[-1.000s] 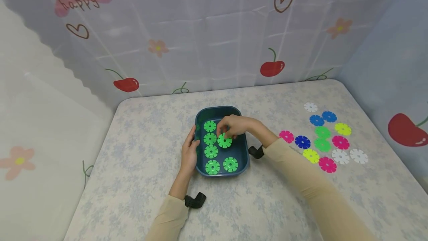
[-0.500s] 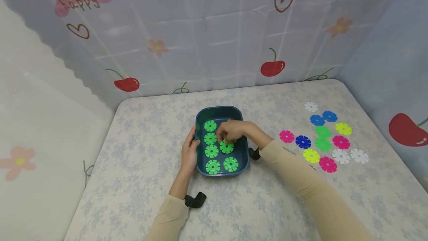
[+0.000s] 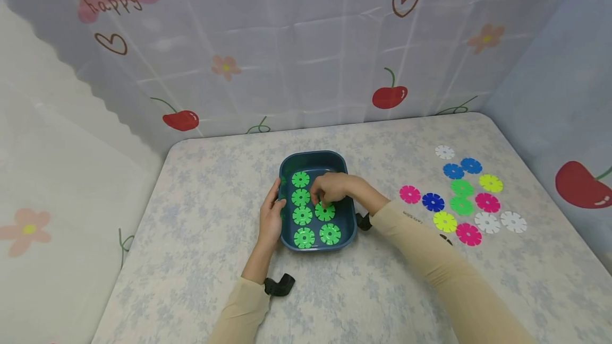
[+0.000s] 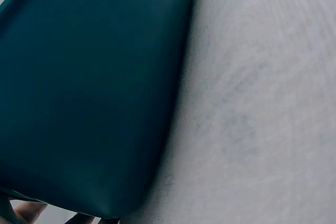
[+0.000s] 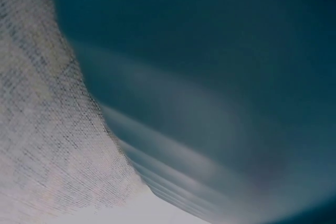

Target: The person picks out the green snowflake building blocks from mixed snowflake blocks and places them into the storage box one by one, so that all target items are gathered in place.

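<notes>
The dark teal tray (image 3: 313,163) holds several green notched discs, a column of them down its left side and two at right. My left hand (image 3: 271,222) grips the tray's left wall, thumb at the rim; the left wrist view shows the tray's outer wall (image 4: 94,87) and part of the fingers (image 4: 30,211) at its edge. Inside the tray, my right hand (image 3: 331,187) has curled fingers pinching the upper edge of a green disc (image 3: 325,212), just above the lower right disc (image 3: 330,234). In the right wrist view the tray wall (image 5: 210,35) fills much of the picture, without the fingers.
On the right of the table lie loose discs: pink (image 3: 409,194), dark blue (image 3: 433,202), green (image 3: 461,206), yellow (image 3: 445,222), white (image 3: 513,222) and others. My right forearm passes close to them. A printed curtain (image 3: 306,68) stands behind the table.
My right hand has shifted slightly down inside the tray, and the green disc at its fingertips has moved toward the lower right disc. My left hand has kept its place on the tray.
</notes>
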`<state>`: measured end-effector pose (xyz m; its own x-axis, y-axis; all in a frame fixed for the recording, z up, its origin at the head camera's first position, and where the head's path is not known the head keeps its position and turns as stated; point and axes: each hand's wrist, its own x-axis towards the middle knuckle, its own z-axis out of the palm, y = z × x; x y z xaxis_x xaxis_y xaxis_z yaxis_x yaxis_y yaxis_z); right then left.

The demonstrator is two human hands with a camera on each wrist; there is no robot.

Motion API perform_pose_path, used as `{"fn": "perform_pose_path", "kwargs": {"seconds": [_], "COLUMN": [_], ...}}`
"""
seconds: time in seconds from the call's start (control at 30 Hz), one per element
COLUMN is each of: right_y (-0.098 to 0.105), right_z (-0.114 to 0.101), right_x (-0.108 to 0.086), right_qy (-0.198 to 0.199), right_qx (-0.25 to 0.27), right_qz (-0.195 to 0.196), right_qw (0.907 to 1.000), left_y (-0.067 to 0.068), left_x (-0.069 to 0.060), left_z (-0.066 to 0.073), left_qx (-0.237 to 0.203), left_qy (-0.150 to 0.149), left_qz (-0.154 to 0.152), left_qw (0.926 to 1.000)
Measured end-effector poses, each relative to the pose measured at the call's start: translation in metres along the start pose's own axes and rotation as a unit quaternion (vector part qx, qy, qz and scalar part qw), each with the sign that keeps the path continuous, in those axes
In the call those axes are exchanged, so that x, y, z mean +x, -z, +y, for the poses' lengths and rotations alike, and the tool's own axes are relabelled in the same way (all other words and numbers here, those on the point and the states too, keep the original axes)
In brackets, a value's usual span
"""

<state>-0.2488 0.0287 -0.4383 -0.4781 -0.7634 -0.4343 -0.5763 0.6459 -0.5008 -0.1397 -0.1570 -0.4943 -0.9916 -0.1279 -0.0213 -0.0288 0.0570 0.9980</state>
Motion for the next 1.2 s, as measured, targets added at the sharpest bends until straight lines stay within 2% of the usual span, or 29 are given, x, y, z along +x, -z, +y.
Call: {"fn": "perform_pose_path", "kwargs": {"seconds": [0.23, 0.73, 1.0, 1.1, 1.2], "right_y": [-0.0043, -0.0093, -0.0098, -0.009, -0.0065], "right_z": [-0.0008, -0.0032, -0.0043, -0.0039, -0.0025], "right_x": [0.0003, -0.0002, -0.0014, -0.0023, -0.0054], "right_qy": [-0.016, -0.024, -0.044, -0.028, 0.024], "right_qx": [-0.038, -0.06, -0.08, -0.057, -0.01], "right_qz": [0.019, 0.048, 0.064, 0.084, 0.116], "right_qw": [0.999, 0.9968, 0.9938, 0.9945, 0.9929], "left_y": [0.0004, 0.0002, -0.0011, -0.0008, 0.001], "left_x": [-0.0002, 0.0, 0.0019, 0.0021, 0.0008], "left_z": [0.0008, -0.0003, -0.0025, -0.0023, -0.0011], "left_qx": [-0.001, -0.003, -0.002, 0.003, 0.012], "left_qy": [-0.003, -0.005, -0.002, -0.001, 0.005], "left_qz": [-0.002, -0.001, -0.003, -0.002, 0.006], "left_qw": [1.0, 1.0, 1.0, 1.0, 0.9999]}}
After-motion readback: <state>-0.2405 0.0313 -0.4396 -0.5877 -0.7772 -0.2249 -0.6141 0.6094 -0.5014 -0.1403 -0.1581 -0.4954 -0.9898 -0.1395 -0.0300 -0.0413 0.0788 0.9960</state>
